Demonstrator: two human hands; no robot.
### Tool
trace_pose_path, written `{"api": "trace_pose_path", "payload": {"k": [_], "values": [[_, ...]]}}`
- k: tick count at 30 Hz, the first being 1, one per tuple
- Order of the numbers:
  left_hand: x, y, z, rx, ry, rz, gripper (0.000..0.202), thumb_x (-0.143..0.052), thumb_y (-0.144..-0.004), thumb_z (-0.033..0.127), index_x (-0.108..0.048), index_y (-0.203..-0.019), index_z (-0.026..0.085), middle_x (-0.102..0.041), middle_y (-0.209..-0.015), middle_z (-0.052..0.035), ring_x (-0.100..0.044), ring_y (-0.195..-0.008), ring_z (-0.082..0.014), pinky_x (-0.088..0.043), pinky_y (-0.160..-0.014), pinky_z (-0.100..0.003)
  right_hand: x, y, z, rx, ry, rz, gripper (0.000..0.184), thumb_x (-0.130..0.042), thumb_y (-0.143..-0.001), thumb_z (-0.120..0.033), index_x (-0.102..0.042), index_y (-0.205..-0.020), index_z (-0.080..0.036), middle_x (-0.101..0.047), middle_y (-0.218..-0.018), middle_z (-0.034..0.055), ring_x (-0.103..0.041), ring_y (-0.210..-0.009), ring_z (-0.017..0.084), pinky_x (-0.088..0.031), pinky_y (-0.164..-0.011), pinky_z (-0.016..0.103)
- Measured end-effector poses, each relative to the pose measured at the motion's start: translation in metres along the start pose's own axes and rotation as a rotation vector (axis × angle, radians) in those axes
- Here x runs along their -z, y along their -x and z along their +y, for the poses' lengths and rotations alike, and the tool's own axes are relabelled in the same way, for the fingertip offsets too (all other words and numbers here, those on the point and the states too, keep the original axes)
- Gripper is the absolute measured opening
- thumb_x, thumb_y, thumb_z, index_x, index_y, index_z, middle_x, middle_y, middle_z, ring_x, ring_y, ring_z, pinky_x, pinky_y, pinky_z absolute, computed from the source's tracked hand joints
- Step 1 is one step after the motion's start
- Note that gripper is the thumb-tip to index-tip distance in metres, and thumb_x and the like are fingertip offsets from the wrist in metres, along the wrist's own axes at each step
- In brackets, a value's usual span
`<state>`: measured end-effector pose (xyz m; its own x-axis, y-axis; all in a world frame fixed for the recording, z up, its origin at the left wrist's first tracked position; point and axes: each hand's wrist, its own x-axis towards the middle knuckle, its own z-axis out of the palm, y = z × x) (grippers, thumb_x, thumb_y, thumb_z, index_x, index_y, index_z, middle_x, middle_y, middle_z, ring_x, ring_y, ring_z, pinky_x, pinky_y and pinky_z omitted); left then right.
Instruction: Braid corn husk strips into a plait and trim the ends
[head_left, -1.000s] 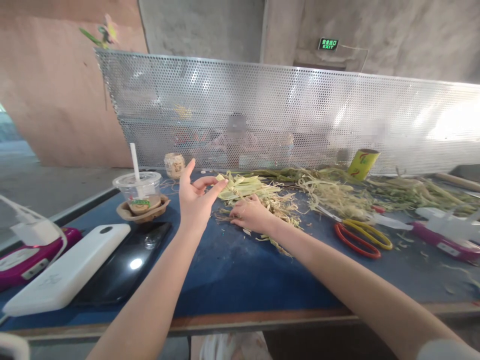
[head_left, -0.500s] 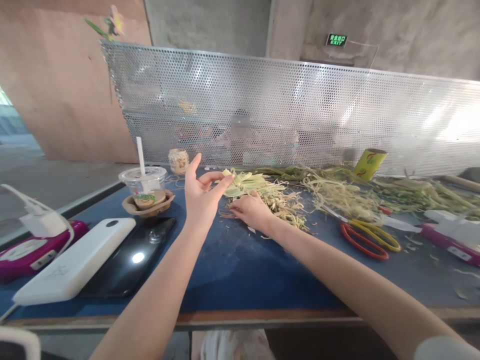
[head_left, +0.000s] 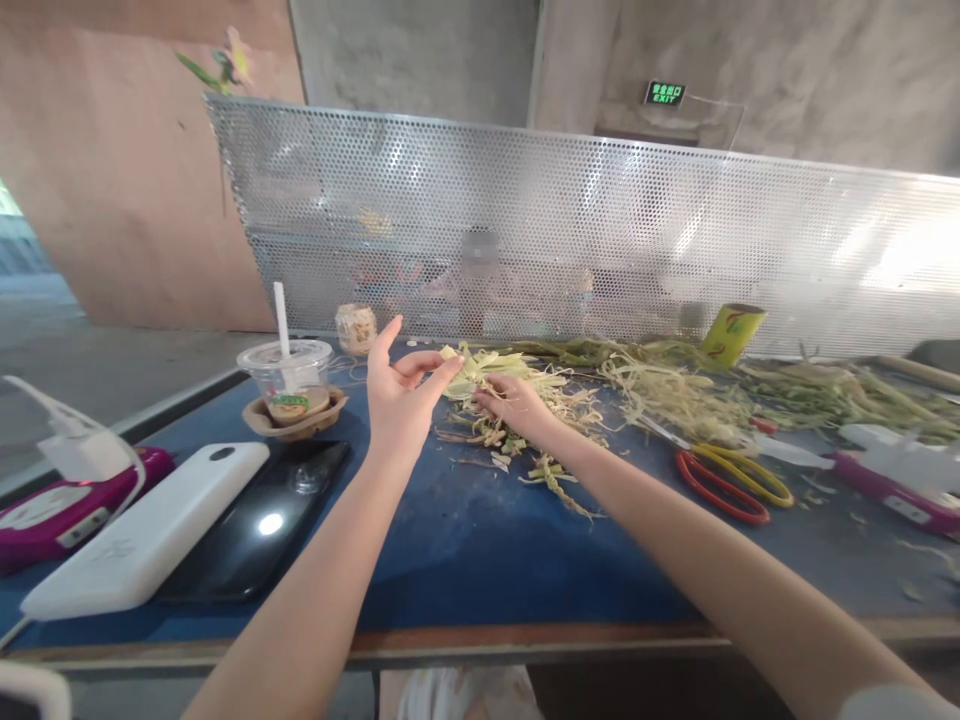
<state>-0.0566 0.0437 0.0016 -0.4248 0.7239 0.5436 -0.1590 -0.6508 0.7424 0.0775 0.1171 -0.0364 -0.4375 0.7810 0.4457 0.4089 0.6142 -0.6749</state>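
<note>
My left hand (head_left: 405, 395) is raised above the blue tabletop (head_left: 465, 560), pinching the left end of a bundle of pale green plant strips (head_left: 480, 362) between thumb and forefinger. Close to its right, my right hand (head_left: 517, 405) is closed at the fingertips on a thin curled plant strand (head_left: 484, 385) beside the bundle. Under and around the right hand lies a pile of dried, crinkled plant scraps (head_left: 570, 415); the hand hides part of it. A few scraps trail toward me from the pile.
Scissors with red and yellow handles (head_left: 731, 485) lie at right, near fibre heaps (head_left: 667, 385) and a yellow-green tube (head_left: 733, 335). At left are a lidded cup (head_left: 289, 375), a phone (head_left: 259, 530), a white power bank (head_left: 150, 530) and a magenta power strip (head_left: 82, 505). A perforated metal screen (head_left: 525, 220) stands behind.
My right hand has lifted slightly off the pile, up and to the right, with a thin strand in its fingertips. Some scraps now trail nearer to me. My left hand stays about where it was.
</note>
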Motion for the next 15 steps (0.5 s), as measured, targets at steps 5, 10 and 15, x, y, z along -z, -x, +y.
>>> {"api": "trace_pose_path", "payload": {"k": [5, 10, 15], "values": [[0.003, 0.002, 0.006, -0.016, -0.154, -0.134, 0.083, -0.074, -0.056, 0.013, -0.034, -0.129, 0.016, -0.065, -0.061, 0.0039, -0.064, -0.086, -0.0192, -0.043, -0.092, -0.038, 0.044, 0.004, -0.006, -0.029, 0.008, 0.126, 0.013, -0.058, -0.071, -0.024, -0.063, -0.072, -0.013, -0.065, -0.067, 0.0031, -0.059, -0.062, 0.014, -0.046, -0.062, 0.027], [0.0, 0.009, 0.008, -0.173, -0.365, -0.347, 0.085, -0.073, -0.059, 0.014, -0.028, -0.132, 0.017, -0.066, -0.06, 0.002, -0.056, -0.106, -0.0212, -0.036, -0.098, -0.043, 0.074, 0.023, -0.036, 0.013, 0.021, 0.155, 0.018, -0.059, -0.072, -0.031, -0.068, -0.076, -0.016, -0.068, -0.074, 0.005, -0.06, -0.068, 0.016, -0.046, -0.067, 0.03], [-0.003, 0.015, 0.0, -0.29, -0.39, -0.468, 0.087, -0.073, -0.061, 0.015, -0.027, -0.134, 0.024, -0.067, -0.07, -0.001, -0.06, -0.1, -0.0248, -0.039, -0.094, -0.047, 0.066, 0.035, -0.062, 0.053, 0.001, -0.003, 0.012, -0.059, -0.071, -0.022, -0.069, -0.071, -0.017, -0.066, -0.069, 0.0026, -0.056, -0.06, 0.012, -0.043, -0.058, 0.026]]}}
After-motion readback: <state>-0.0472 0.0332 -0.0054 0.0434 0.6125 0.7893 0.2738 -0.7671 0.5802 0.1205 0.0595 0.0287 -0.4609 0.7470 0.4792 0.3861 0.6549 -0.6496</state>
